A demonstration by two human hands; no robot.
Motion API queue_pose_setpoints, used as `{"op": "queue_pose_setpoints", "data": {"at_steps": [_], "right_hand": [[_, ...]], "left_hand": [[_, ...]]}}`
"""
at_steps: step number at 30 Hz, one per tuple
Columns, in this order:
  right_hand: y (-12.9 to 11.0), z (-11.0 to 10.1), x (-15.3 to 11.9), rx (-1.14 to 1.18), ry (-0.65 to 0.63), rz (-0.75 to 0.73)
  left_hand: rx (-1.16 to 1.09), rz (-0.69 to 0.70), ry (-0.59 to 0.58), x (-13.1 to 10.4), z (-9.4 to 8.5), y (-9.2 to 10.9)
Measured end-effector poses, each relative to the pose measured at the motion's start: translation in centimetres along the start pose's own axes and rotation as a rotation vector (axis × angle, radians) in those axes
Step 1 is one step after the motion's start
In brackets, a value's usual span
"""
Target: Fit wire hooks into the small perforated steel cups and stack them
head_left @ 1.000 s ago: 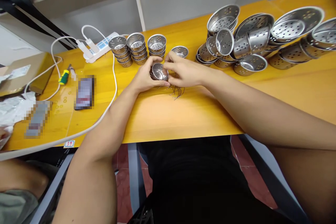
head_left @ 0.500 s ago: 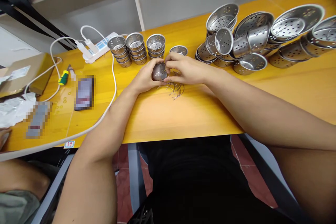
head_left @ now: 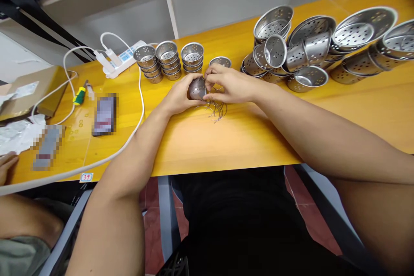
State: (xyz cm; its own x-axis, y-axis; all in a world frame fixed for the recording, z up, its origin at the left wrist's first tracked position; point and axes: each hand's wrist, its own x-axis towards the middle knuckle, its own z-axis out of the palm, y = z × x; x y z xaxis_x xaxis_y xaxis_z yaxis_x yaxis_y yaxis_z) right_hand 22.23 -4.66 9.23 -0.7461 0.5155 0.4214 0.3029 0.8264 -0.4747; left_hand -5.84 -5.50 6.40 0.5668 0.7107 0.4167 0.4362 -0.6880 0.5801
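My left hand (head_left: 181, 95) is wrapped round a small perforated metal cup (head_left: 197, 88), which lies tipped with its open end toward the right. At that rim my right hand (head_left: 229, 84) is closed, thumb and fingertips pinching a thin curved wire against the cup. The fingers hide most of this wire. Several loose curved wires (head_left: 218, 113) lie on the table just below my right hand. Behind it stands another perforated cup (head_left: 220, 61), partly covered by the hand.
Stacks of small perforated cups (head_left: 166, 58) stand at the back. Larger perforated cups (head_left: 310, 79) are piled on the right. To the left lie a power strip (head_left: 124, 58), a white cable (head_left: 141, 95), a green-yellow screwdriver (head_left: 79, 95), two blurred phones (head_left: 104, 114) and another person's hand (head_left: 7, 166).
Both hands stay at the cup, with only a slight shift of the fingers at its rim. The other person's hand at the far left has come further into view.
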Motion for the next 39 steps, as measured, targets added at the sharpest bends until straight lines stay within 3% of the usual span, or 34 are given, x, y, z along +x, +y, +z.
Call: {"op": "queue_pose_setpoints", "data": {"at_steps": [12, 18, 22, 25, 28, 30, 33, 36, 39], "right_hand": [[0.0, 0.2, 0.1, 0.018, 0.090, 0.004], [-0.4, -1.3, 0.1, 0.230, -0.004, 0.044], [-0.2, -1.2, -0.4, 0.099, 0.010, 0.090], [0.0, -0.8, -0.8, -0.047, -0.113, 0.123], [-0.3, -0.5, -0.8, -0.141, -0.193, 0.181], [-0.7, -0.5, -0.7, -0.157, -0.159, 0.211], [-1.2, -0.5, -0.4, -0.139, -0.003, 0.259], [-1.4, -0.3, 0.1, -0.050, 0.129, 0.259], [-1.9, 0.3, 0.6, -0.004, 0.134, 0.200]], "left_hand": [[0.029, 0.054, 0.055, -0.1, 0.0, -0.6], [0.098, 0.053, 0.090, -0.2, -0.5, -1.4], [0.149, -0.042, 0.186, -0.3, -0.7, -2.6], [0.083, -0.067, 0.248, -0.2, -0.3, -3.8], [-0.045, -0.069, 0.237, -0.2, 0.5, -4.7], [-0.114, -0.053, 0.224, -0.1, 1.0, -5.0], [-0.172, -0.032, 0.215, 0.0, 1.2, -4.7], [-0.166, -0.021, 0.182, 0.0, 1.0, -3.4], [-0.137, -0.029, 0.139, 0.1, 0.9, -1.5]]}}
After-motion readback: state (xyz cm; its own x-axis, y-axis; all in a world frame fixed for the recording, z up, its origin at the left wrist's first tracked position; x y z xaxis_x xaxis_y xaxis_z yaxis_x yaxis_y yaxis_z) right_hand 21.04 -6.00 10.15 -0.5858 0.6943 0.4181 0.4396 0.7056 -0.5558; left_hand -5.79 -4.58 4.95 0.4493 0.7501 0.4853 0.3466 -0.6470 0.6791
